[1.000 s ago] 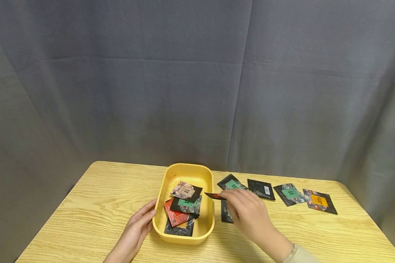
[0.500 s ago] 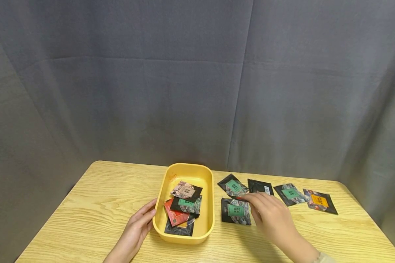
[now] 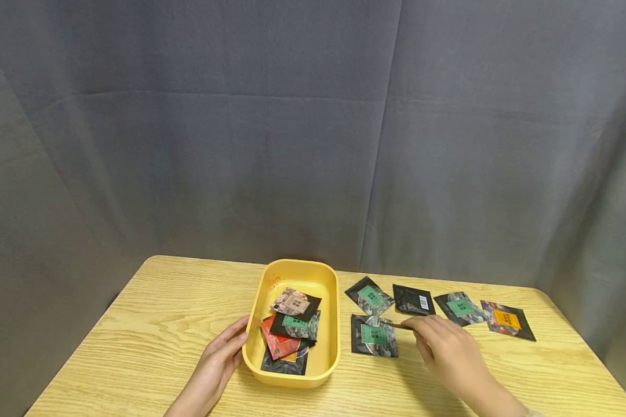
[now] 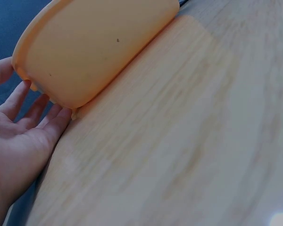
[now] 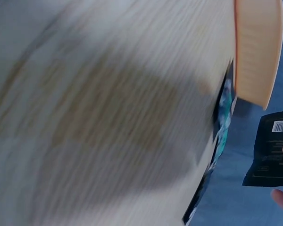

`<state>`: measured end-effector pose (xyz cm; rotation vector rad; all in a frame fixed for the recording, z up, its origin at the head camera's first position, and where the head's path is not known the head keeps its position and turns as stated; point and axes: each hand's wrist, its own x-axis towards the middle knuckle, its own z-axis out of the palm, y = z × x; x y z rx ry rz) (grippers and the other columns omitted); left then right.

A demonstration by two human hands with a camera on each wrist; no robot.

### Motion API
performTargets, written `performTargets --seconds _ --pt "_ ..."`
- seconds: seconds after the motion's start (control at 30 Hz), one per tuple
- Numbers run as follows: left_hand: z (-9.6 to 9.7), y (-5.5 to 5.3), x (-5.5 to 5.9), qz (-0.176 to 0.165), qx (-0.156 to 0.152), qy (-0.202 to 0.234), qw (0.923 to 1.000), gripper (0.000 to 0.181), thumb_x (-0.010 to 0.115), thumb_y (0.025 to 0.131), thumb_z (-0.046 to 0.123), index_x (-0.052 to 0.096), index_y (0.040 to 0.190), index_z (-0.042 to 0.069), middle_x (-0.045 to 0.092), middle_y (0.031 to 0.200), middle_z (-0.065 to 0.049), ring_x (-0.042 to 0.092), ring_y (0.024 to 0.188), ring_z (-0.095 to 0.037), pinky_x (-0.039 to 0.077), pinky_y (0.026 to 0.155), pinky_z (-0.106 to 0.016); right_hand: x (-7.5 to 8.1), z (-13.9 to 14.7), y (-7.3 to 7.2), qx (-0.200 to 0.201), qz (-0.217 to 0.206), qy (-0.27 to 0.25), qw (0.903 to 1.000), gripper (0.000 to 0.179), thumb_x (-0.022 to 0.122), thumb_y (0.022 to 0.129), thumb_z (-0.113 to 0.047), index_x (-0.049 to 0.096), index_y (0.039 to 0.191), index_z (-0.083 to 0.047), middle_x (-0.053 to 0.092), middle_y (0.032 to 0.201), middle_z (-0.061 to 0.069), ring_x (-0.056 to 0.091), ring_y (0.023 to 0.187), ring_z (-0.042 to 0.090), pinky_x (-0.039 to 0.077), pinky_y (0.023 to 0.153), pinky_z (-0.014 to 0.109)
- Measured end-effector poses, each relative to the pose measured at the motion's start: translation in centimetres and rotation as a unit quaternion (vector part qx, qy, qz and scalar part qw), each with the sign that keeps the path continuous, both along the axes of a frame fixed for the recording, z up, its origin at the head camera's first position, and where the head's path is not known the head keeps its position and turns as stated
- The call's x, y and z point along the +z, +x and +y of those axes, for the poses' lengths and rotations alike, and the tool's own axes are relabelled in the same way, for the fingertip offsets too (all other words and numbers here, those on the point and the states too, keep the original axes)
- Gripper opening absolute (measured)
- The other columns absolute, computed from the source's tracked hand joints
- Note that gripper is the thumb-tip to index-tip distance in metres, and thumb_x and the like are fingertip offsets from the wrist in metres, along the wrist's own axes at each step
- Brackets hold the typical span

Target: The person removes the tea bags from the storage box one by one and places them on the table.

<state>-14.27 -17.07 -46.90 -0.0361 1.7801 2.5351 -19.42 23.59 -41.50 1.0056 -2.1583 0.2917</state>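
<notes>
My right hand (image 3: 451, 353) pinches a flat black sachet (image 3: 395, 325), seen nearly edge-on in the head view. In the right wrist view the back of that sachet (image 5: 272, 155) shows a barcode, with a thumb on it. It hangs above the table, close over a green-labelled sachet (image 3: 374, 337). My left hand (image 3: 216, 359) rests against the outer left wall of a yellow bin (image 3: 326, 370), its fingertips touching the wall. Inside the bin lie several sachets in a loose heap: a beige-labelled one (image 3: 294, 303), a green-labelled one (image 3: 295, 324) and a red one (image 3: 279, 340) among them.
On the wooden table (image 3: 151, 341), right of the bin, a row of sachets lies along the back: a green-labelled one (image 3: 369, 295), one back-side up (image 3: 413, 300), another green-labelled one (image 3: 459, 307) and an orange-labelled one (image 3: 508, 319). A grey curtain (image 3: 302, 145) hangs behind.
My right hand has moved right, away from the bin's rim, with the sachet still pinched, uncovering the green-labelled sachet beneath. The left hand and the bin have stayed in place.
</notes>
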Motion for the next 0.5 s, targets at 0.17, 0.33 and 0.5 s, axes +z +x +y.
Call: performTargets --seconds 0.17,0.33,0.5 --pt "0.1 0.0 0.0 -0.001 0.0 0.005 1.0 0.059 0.053 0.101 0.013 0.03 0.151 -0.008 0.032 0.154 -0.026 0.048 0.128 -0.019 0.046 0.098 -0.022 -0.5 1.6 -0.2 -0.016 -0.025 0.016 0.9994 0.049 0.027 0.107 -0.033 0.072 0.103 -0.014 0.072 0.094 -0.002 0.068 0.079 0.017 0.055 0.058 0.033" --pt "0.0 0.0 0.0 -0.005 -0.001 0.006 1.0 0.059 0.053 0.1 0.014 0.03 0.151 -0.007 0.032 0.154 -0.025 0.048 0.128 -0.018 0.045 0.098 -0.022 -0.9 2.7 -0.4 -0.043 -0.054 0.036 0.997 0.013 0.06 0.096 -0.016 0.072 0.1 -0.016 0.072 0.092 -0.002 0.069 0.078 0.017 0.054 0.056 0.032" --pt "0.0 0.0 0.0 -0.001 0.002 0.007 1.0 0.059 0.052 0.1 0.013 0.03 0.151 -0.008 0.032 0.154 -0.026 0.05 0.126 -0.017 0.045 0.098 -0.022 -1.2 3.1 -0.4 -0.074 -0.079 0.058 0.9924 0.034 0.082 0.072 0.001 0.074 0.1 -0.017 0.073 0.095 -0.002 0.07 0.084 0.019 0.058 0.063 0.036"
